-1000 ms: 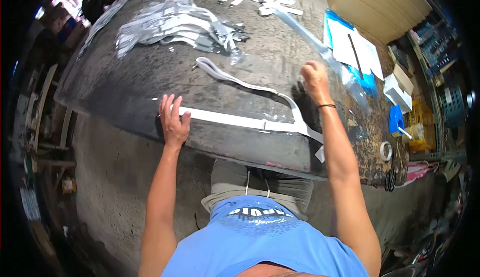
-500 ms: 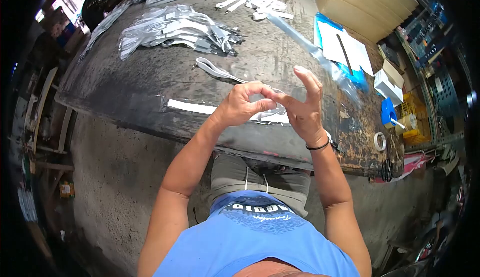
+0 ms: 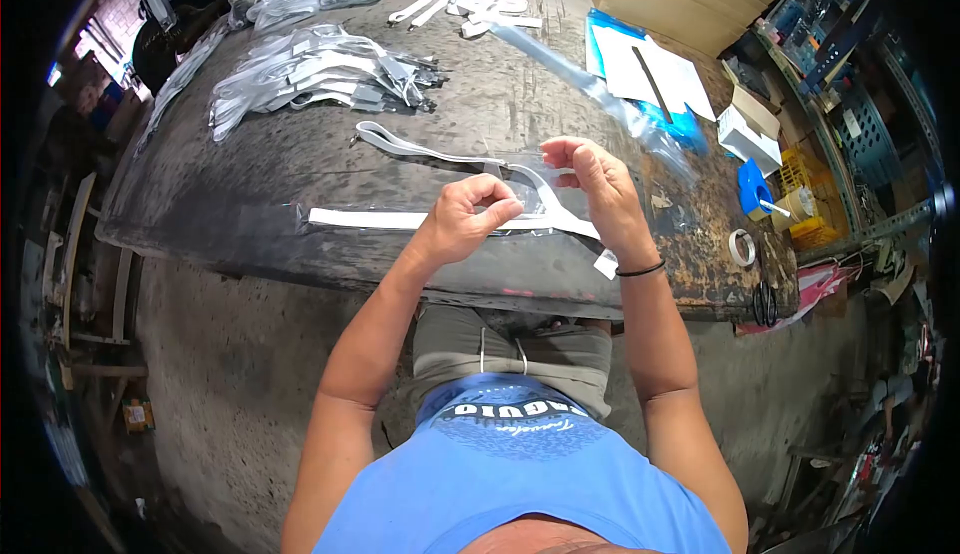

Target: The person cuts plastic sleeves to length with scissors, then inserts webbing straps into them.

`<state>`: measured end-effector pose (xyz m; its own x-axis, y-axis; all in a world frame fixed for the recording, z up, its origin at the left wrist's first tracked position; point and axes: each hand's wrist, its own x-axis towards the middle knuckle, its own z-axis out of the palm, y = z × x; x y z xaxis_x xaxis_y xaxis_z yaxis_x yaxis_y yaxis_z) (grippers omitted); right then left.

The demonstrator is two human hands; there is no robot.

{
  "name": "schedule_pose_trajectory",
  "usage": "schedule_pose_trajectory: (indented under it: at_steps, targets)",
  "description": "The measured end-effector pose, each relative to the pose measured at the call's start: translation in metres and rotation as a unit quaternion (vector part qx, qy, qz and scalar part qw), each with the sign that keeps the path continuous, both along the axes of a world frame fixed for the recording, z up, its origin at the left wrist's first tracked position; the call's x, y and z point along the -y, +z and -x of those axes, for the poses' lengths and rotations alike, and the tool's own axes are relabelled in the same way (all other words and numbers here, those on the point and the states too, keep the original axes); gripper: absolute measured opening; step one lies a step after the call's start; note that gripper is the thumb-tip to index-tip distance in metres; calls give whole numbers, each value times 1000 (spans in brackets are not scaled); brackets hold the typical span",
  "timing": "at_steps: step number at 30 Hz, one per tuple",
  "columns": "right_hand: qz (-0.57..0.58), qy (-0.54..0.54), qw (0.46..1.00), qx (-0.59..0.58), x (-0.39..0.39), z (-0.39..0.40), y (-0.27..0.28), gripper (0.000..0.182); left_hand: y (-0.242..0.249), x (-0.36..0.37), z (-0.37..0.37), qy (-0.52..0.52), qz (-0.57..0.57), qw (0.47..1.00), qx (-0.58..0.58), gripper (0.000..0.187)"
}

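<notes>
My left hand (image 3: 468,218) is above the near part of the table, thumb and forefinger pinched together; whatever is between them is too small to make out. My right hand (image 3: 603,199) is raised to its right, fingers loosely bent and apart, with nothing visible in them. Beneath both hands lies a white strap (image 3: 370,219), flat along clear plastic film, its left stretch straight. A looped white strap (image 3: 410,147) with a small metal clip at its left end curves down from beyond the left hand toward the right wrist. A short white end (image 3: 606,264) shows beside that wrist.
Bagged white straps (image 3: 310,69) are heaped at the far left, with loose white straps (image 3: 470,4) behind. A long clear plastic sleeve (image 3: 580,79) reaches toward papers (image 3: 650,79). At right are a blue tape dispenser (image 3: 753,189), a tape roll (image 3: 741,247) and black scissors (image 3: 765,304).
My hands, touching at the fingertips before, have drawn apart. The right hand's fingers have turned leftward, and more of the straps shows between the hands. The whole view has shifted slightly.
</notes>
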<state>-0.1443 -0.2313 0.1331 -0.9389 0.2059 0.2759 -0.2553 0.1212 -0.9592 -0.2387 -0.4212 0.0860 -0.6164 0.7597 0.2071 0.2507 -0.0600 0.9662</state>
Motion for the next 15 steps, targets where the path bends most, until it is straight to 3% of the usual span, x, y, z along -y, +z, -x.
schedule_pose_trajectory:
  at_steps: [4,6,10,12,15]
  targets:
    - [-111,-10,992,52,0,-6,17,25,8,-1,0,-7,23,999,-36,13]
    - [-238,-42,970,26,-2,-5,13,16,13,-1,-1,-19,47,998,-40,15]
    - [-216,-69,974,1,1,-7,13,14,17,-9,-2,-34,-13,998,-51,19]
    - [-208,-69,976,2,2,-8,13,14,21,-17,-8,-58,-76,993,75,23]
    - [-198,-66,977,-45,2,-9,13,14,24,-28,-8,-94,-125,981,117,28]
